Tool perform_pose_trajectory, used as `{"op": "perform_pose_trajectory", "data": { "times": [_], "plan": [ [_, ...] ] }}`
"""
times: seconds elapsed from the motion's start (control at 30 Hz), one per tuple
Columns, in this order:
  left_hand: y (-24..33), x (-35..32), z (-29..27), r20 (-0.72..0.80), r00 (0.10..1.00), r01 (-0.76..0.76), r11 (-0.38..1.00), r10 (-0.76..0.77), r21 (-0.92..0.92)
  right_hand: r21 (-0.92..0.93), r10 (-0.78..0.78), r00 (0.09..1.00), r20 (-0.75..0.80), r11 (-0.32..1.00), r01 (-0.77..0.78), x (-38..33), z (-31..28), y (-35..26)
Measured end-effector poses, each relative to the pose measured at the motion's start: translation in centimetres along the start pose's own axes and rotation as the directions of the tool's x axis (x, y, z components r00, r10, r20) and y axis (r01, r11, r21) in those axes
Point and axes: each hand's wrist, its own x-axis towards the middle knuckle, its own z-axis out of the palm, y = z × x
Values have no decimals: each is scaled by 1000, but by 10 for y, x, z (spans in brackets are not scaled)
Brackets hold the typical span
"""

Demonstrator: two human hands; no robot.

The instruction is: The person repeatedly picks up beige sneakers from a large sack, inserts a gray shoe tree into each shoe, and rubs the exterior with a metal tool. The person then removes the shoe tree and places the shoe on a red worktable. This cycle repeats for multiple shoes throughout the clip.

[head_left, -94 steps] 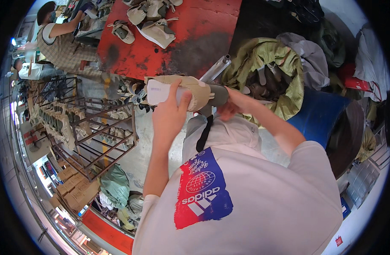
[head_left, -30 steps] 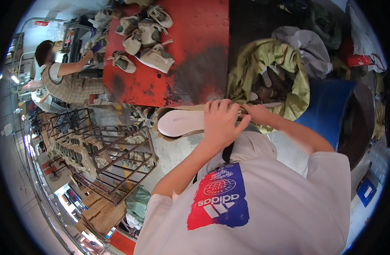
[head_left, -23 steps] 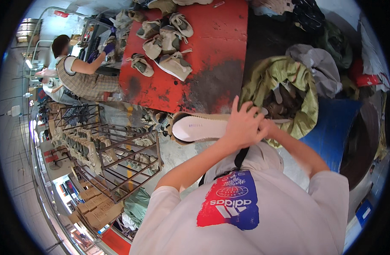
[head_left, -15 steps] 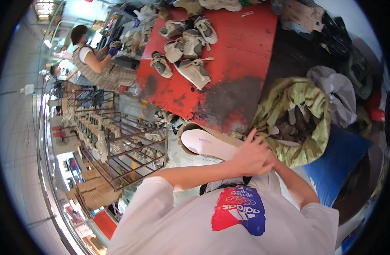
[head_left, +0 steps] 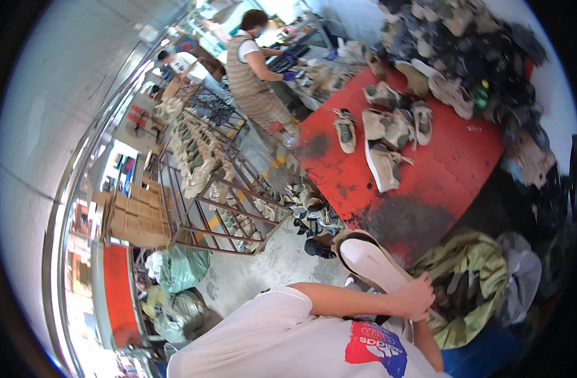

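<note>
A long, pale, sole-shaped piece with a tan rim (head_left: pixel 367 257) slants in front of me, beside the red table's near corner. My left hand (head_left: pixel 417 297) is at its near end, fingers curled closed; what lies between them is hidden. My right forearm comes up from below to the same spot, and the right hand is mostly covered by the left, so its fingers do not show. Just right of the hands stands an olive-green woven sack (head_left: pixel 483 258), its mouth turned open around dark brown pieces (head_left: pixel 458 290).
Beige and green shoes (head_left: pixel 383 167) lie on the red table (head_left: pixel 464 151). Metal racks (head_left: pixel 228 249) of shoes stand on the left, with cartons (head_left: pixel 137 217) beyond. A co-worker (head_left: pixel 247 63) stands at the far bench. Dark shoes (head_left: pixel 320 249) lie on the floor.
My view has turned, so the table and sack sit lower and farther right. My left fingers, spread apart before, are now curled; my right hand is more hidden.
</note>
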Motion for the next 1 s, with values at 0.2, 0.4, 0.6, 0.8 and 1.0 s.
{"op": "perform_pose_trajectory", "data": {
  "times": [0.2,0.4,0.6,0.8,1.0],
  "plan": [
    [2,-11,17,81,992,-101,995,102,-15,-49,39,999,4,998,-38,8,6,-4],
    [8,-11,14,86,996,6,1000,-4,-23,-67,48,999,20,997,-47,20,5,5],
    [5,-6,7,39,978,206,978,-205,-24,-96,0,1000,19,995,2,26,2,6],
    [-3,-3,4,-80,984,156,988,-157,-18,-150,16,1000,2,989,-16,29,-1,1],
    [2,-6,1,-173,985,33,999,-26,38,-134,113,992,-56,984,-119,21,2,1]
  ]
}}
